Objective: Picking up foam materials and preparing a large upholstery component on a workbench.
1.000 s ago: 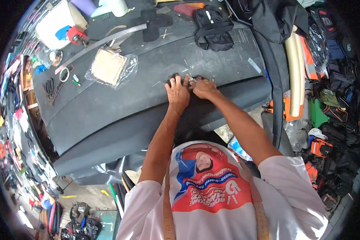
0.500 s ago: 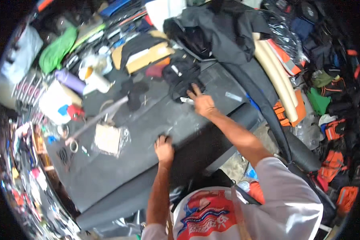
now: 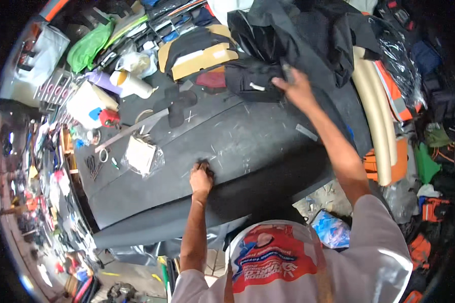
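Observation:
My left hand (image 3: 201, 178) rests on the dark grey sheet (image 3: 172, 177) covering the table, close to its near edge. Its fingers are curled, and a small dark spot shows at the fingertips; whether that is a held thing I cannot make out. Farther off and to the right, my right hand (image 3: 299, 91) is smeared a little by motion, thumb and finger apart. It is at the right end of a black fabric pouch (image 3: 245, 76) with a white tag. I cannot tell whether the hand touches it. Just left of the pouch is a dark red piece (image 3: 211, 80).
Cardboard with black fabric (image 3: 202, 55) lies behind the pouch. A long ruler (image 3: 131, 132), a tape roll (image 3: 103, 155) and a plastic-wrapped packet (image 3: 140, 155) lie on the left. Black sheeting (image 3: 308, 40) and cream rolls (image 3: 371, 111) bound the right side.
My right hand has moved away from me and right, from the pouch's near edge to its right end. The pouch sits slightly farther back. My left hand stays on the sheet; the view has shifted.

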Tool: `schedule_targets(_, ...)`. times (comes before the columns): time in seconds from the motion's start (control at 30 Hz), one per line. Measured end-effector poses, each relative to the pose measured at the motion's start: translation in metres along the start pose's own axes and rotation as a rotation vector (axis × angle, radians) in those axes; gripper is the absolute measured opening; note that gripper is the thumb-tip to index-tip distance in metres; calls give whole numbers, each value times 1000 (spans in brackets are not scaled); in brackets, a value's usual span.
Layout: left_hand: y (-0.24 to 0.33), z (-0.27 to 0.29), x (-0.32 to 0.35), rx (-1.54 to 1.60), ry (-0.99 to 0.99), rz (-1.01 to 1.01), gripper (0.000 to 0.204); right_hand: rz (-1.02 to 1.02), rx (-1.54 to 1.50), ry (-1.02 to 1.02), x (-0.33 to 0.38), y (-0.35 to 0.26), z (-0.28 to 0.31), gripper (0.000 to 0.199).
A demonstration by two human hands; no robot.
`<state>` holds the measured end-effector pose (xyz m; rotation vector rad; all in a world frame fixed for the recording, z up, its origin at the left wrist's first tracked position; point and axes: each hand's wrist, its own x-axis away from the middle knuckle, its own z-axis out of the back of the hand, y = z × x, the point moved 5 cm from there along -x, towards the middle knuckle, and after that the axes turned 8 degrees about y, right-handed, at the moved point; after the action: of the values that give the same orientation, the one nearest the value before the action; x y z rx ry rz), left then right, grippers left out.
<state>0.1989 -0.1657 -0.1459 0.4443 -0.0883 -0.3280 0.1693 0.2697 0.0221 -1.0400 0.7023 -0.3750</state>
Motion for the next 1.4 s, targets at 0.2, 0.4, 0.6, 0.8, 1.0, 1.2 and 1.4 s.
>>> schedule_targets(0.2, -9, -7, 4, -71, -14, 158, 24, -595, -575, -46, -30, 28, 90, 19)
schedule_targets(0.4, -34, -36, 14, -150, 28, 185, 20, -565, -694, 67, -6, 18, 151, 29)
schedule_targets(0.6, -14, -40, 7, -78, 97, 169, 26, -625, -457, 346, 64, -6, 182, 28)
schedule_targets(0.8, 1, -17, 7, -22, 82, 267, 20, -652, -375, 528, 122, -10, 212, 21)
schedule_targets(1.0, -22, -19, 10, -61, -4, 116, 30, -594, -477, 922, 142, 3, 321, 28)
schedule_targets(1.2, -13, 6, 9, -96, 84, 268, 35, -745, -357, 671, 181, 134, 395, 21)
schedule_targets(1.4, -23, 3, -14, 454, 237, 397, 24, -868, -284, 850, 297, 238, 370, 34)
